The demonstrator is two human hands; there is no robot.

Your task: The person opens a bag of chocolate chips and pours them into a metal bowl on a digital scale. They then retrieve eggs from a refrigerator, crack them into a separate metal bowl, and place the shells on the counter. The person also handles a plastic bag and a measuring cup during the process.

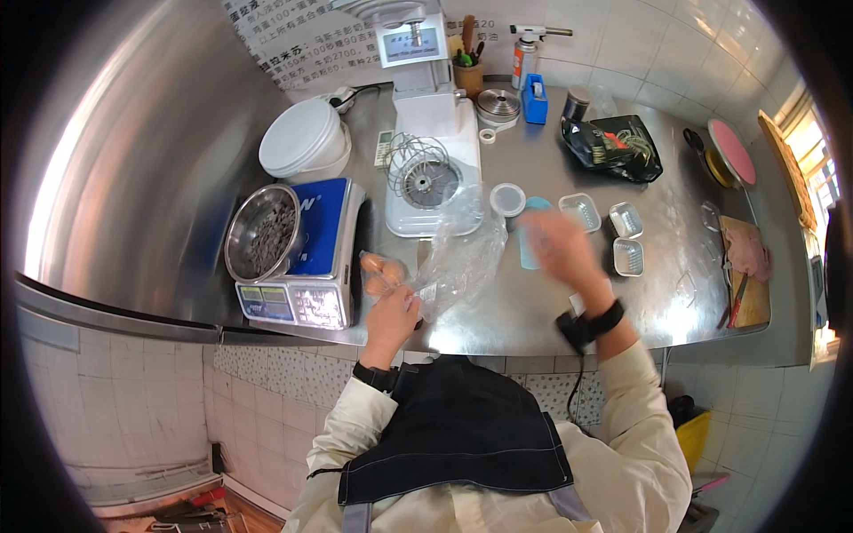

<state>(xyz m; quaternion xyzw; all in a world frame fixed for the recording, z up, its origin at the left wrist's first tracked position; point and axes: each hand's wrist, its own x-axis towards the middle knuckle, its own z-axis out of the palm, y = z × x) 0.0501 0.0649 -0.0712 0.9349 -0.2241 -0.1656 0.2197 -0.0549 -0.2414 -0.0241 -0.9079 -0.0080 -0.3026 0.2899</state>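
Note:
My left hand (393, 316) grips a clear plastic bag (466, 260) at the bench's front edge. Several brown eggs (380, 272) lie just beyond its fingers and look to be inside the bag. The loose end of the bag spreads to the right, up against the base of the white stand mixer (433, 100). My right hand (563, 253) is blurred by motion over the steel bench (513, 316). Behind it shows part of a light-blue flat item (528, 246), beside a small round tub with a translucent lid (508, 200). Whether the right hand holds anything is unclear.
Left stands a digital scale (293, 303) with a steel bowl of dark chips (266, 233). Behind it is a white lidded bucket (303, 140). Foil cups (628, 256) sit right of my right hand. A red-handled knife (738, 301) lies on a cutting board (753, 313).

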